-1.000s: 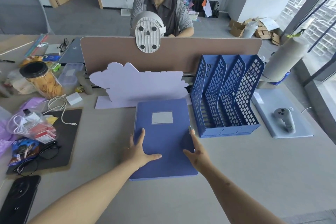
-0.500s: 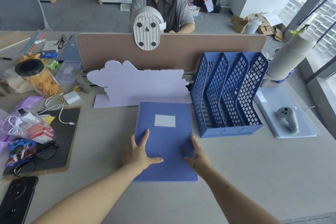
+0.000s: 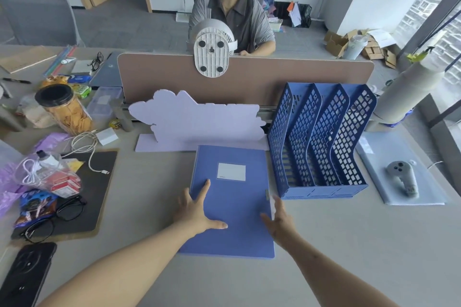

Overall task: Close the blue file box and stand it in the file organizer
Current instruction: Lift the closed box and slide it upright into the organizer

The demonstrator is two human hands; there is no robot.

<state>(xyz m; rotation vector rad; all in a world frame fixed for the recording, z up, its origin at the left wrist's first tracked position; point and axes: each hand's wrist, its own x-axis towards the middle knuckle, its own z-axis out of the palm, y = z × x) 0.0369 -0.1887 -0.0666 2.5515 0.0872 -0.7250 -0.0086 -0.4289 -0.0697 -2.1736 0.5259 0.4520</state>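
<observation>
The blue file box (image 3: 234, 197) lies flat on the desk with its lid down and a white label on top. My left hand (image 3: 193, 209) rests flat on its left half, fingers spread. My right hand (image 3: 280, 219) sits at the box's right edge, near a small grey clasp, fingers apart and touching the edge. The blue file organizer (image 3: 321, 142), with three mesh-walled slots, stands directly right of the box; nothing shows in its slots.
A white cloud-shaped board (image 3: 197, 119) stands just behind the box, before a brown desk divider (image 3: 249, 75). A controller (image 3: 403, 177) lies on a pale folder at right. Glasses, snack bags, a cable, a jar and a black phone (image 3: 23, 274) crowd the left. A person sits opposite.
Both hands stay on the box, which lies as before. My right hand has shifted slightly outward to the box's right edge. The camera has tilted a little.
</observation>
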